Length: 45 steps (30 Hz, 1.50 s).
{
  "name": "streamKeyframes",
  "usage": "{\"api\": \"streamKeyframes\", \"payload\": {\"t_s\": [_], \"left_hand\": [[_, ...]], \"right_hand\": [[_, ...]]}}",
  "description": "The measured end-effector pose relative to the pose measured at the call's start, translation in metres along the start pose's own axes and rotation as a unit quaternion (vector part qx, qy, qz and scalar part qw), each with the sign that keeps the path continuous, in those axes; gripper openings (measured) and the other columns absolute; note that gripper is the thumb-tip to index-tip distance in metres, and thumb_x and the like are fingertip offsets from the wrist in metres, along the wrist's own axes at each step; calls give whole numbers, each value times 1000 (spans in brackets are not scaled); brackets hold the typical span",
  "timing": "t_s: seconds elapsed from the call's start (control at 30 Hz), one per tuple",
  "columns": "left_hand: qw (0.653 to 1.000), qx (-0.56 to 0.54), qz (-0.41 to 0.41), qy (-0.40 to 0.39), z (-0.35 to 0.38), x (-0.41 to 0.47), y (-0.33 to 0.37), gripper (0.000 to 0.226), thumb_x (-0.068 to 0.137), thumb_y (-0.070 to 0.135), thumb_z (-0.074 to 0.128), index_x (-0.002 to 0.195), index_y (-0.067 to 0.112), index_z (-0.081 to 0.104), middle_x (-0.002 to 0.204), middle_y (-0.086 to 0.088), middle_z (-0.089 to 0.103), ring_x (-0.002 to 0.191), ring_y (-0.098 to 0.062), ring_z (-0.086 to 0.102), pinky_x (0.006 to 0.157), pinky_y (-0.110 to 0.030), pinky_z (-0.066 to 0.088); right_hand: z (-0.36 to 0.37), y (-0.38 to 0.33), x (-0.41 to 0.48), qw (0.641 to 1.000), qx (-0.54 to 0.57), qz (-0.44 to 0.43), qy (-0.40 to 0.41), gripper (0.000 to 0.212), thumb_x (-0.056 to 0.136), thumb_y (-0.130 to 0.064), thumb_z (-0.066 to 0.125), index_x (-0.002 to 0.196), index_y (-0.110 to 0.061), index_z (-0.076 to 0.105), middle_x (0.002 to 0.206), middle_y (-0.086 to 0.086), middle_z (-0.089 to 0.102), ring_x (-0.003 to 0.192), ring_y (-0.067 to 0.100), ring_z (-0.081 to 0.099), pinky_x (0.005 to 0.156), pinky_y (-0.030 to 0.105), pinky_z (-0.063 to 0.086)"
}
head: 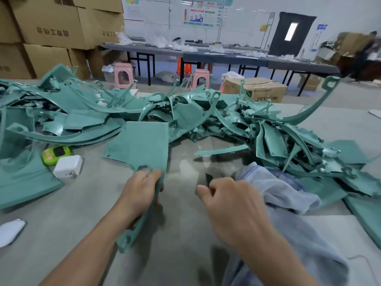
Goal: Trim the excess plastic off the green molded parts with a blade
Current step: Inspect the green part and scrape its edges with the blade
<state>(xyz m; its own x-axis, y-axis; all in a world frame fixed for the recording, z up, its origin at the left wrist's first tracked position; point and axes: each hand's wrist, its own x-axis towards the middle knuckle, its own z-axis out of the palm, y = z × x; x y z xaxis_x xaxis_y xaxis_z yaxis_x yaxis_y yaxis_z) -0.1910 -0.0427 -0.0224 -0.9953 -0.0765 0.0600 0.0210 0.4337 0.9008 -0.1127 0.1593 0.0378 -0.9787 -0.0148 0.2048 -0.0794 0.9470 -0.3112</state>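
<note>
My left hand (pixel 142 188) grips a green molded part (pixel 142 145) by its narrow lower strip, holding the flat panel tilted up over the grey table (pixel 61 223). To its right, my right hand (pixel 231 201) pinches a small dark blade (pixel 209 179) whose tip points up, a short gap away from the part's right edge. A thin green strip (pixel 221 150) lies on the table beyond the blade. A big heap of green molded parts (pixel 185 112) spreads across the table's far side.
A white adapter block (pixel 68 166) and a green toy-like gadget (pixel 56 153) lie left of the held part. A pale blue cloth (pixel 280 188) lies under my right hand. Cardboard boxes (pixel 51 27), pink stools (pixel 123 75) and long dark tables (pixel 206 52) stand behind.
</note>
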Motion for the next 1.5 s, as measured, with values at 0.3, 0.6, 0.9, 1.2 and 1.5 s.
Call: {"api": "streamKeyframes", "payload": {"t_s": [0.3, 0.6, 0.9, 1.2, 1.5], "left_hand": [[996, -1, -16, -82, 3, -2, 7, 55, 98, 33, 50, 47, 16, 62, 47, -10, 61, 40, -22, 58, 46, -22, 44], [988, -26, -59, -140, 1, -8, 18, 54, 100, 28, 52, 48, 15, 57, 44, -3, 57, 37, -9, 51, 44, -16, 41], [923, -161, -76, -341, -7, -19, 18, 54, 101, 36, 42, 54, 10, 45, 41, -7, 34, 33, -20, 26, 37, -27, 25], [882, -209, -91, -412, -19, -18, 12, 52, 95, 45, 49, 54, 14, 46, 40, -3, 32, 33, -12, 24, 36, -21, 23], [865, -207, -86, -448, -23, -18, 8, 54, 98, 47, 49, 54, 16, 48, 42, -2, 33, 35, -13, 25, 37, -21, 26]], "right_hand": [[39, 42, 21, 993, -79, 62, -54, 36, 94, -65, 46, 89, -30, 52, 83, -5, 64, 77, 23, 59, 66, 36, 40], [31, 60, 19, 962, 254, 56, 87, 19, 96, -33, 67, 78, -29, 62, 63, -7, 63, 55, 12, 54, 51, 33, 39], [39, 44, 12, 927, 366, -78, 5, 9, 96, -27, 71, 90, -30, 77, 77, 0, 71, 72, 25, 63, 66, 42, 52], [33, 55, 32, 949, 266, -14, 166, 10, 96, -21, 69, 87, -23, 75, 71, -5, 68, 70, 12, 58, 59, 21, 43], [29, 61, 34, 956, 235, 0, 174, 15, 96, -25, 68, 83, -23, 72, 66, -6, 66, 61, 15, 58, 56, 35, 47]]}}
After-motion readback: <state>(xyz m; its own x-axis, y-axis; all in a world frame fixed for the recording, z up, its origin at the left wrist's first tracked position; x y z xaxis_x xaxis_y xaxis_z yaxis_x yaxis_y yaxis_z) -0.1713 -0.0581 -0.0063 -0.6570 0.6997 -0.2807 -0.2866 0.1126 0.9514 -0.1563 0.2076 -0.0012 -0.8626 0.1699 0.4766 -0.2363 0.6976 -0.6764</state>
